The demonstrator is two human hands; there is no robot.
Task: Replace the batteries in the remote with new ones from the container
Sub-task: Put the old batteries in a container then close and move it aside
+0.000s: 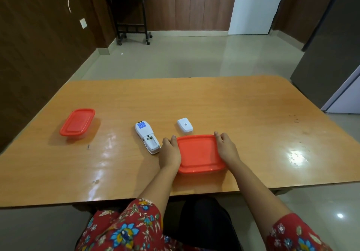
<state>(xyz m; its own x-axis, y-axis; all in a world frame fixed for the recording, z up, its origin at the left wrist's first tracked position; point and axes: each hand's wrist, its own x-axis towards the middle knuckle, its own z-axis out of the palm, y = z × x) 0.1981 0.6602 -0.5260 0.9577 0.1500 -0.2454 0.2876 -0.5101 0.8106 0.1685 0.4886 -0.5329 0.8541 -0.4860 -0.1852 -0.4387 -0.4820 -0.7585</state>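
A container with a red lid (198, 153) sits near the table's front edge. My left hand (170, 152) grips its left side and my right hand (227, 148) grips its right side, fingers curled over the lid's far corners. The white remote (147, 136) lies face down just left of my left hand, its battery compartment uncovered; I cannot tell whether batteries are inside. The remote's white battery cover (185, 125) lies beyond the container. A second red-lidded container (77, 122) stands at the left of the table, lid on.
The wooden table (253, 124) stretches wide to the right and far side. Beyond it lies tiled floor, a dark side table on wheels (130, 16) by the wall, and a grey cabinet (331, 55) at the right.
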